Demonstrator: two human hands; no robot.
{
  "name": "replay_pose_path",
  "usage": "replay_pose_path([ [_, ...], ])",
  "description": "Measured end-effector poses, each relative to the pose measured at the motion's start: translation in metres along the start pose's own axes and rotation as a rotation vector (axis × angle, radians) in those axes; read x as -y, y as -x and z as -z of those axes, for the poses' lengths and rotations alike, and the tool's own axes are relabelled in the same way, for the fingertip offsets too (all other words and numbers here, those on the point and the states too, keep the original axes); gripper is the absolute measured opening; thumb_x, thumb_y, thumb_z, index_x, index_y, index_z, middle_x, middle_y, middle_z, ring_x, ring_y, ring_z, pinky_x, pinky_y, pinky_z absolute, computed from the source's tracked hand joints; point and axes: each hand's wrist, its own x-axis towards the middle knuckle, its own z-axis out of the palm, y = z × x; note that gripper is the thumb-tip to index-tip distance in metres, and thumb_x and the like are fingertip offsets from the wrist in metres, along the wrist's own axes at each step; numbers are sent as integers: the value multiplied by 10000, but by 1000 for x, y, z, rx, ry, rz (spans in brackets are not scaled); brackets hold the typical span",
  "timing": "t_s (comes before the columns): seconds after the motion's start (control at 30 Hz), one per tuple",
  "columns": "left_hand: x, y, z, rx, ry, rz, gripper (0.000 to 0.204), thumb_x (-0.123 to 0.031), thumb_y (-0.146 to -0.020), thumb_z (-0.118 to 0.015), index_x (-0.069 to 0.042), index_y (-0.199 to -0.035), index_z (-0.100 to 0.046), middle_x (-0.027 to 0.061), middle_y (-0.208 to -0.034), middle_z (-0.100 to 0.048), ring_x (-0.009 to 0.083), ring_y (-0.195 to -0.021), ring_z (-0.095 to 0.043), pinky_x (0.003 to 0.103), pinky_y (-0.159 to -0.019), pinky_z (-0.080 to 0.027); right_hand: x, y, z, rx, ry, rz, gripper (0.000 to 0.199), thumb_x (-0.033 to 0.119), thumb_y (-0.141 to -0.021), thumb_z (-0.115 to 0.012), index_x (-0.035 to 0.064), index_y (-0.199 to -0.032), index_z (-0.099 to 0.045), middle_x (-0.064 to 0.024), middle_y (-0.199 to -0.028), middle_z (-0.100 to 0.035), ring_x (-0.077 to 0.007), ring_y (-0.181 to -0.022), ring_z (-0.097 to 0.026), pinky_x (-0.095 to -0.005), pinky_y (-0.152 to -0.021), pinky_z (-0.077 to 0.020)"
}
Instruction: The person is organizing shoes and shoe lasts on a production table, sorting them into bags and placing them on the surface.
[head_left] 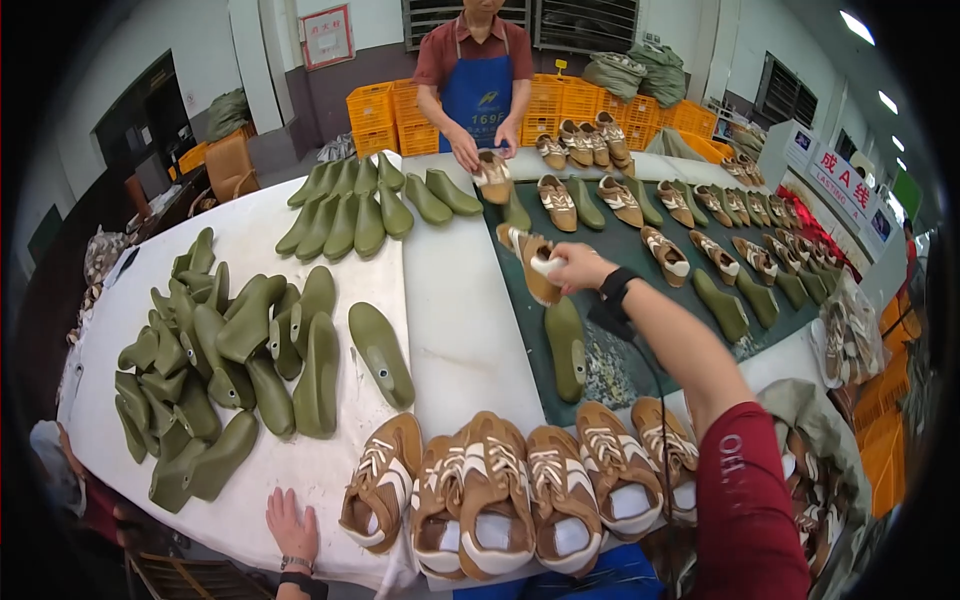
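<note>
My right hand (578, 268) grips a brown-and-white sneaker (535, 270) by its white heel, holding it over the green belt (655, 372). Just below it on the belt lies a green shoe last (565, 350). My left hand (292, 527) lies flat on the white cloth-covered table (330, 470) near its front edge, fingers apart and holding nothing. A lone green last (381, 355) rests on the table between that hand and the belt. Along the front edge stands a row of brown sneakers (492, 490), toes pointing away from me.
Left of centre is a heap of green lasts (215, 350), with neat rows of lasts (345, 220) behind. Sneakers and lasts alternate along the belt. Across the table a person in a blue apron (480, 100) holds another sneaker (492, 180). Orange crates (373, 118) stand behind.
</note>
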Motion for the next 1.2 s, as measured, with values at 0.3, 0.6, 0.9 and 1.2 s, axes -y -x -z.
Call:
replay_pose_path([
  [0.3, 1, 0, 13, -5, 24, 8, 485, -167, -762, -570, -2, -1201, -447, 192, -1331, -359, 376, -1242, -293, 470, -1030, -200, -72, -82, -92, -243, 539, -29, 224, 90, -740, -564, 50, -957, -598, -183, -981, -598, -328, -967, -553, -391, -835, -439],
  [0.6, 5, 3, 13, -9, 44, 1, 497, -179, -759, -574, -4, -1205, -442, 200, -1324, -362, 383, -1240, -293, 486, -1026, -199, -88, -81, -104, -330, 253, 157, 556, -82, -687, -504, 78, -1217, -446, -216, -1139, -500, -354, -1107, -463, -370, -945, -375],
  [0.9, 6, 2, 6, -91, -2, -33, 489, -221, -759, -596, -39, -1193, -464, 181, -1311, -381, 376, -1223, -318, 490, -1006, -235, 73, -34, -140, 115, 499, 438, 436, 208, -804, -548, 147, -1226, -461, -196, -926, -614, -347, -873, -583, -416, -764, -461],
  [1.2, 3, 8, 15, -120, 55, 5, 483, -278, -758, -614, -61, -1172, -492, 161, -1300, -401, 349, -1225, -328, 488, -1011, -227, 137, 5, -268, 316, 728, 452, 446, 260, -765, -528, 158, -1189, -429, -159, -905, -628, -334, -860, -598, -419, -749, -471],
])
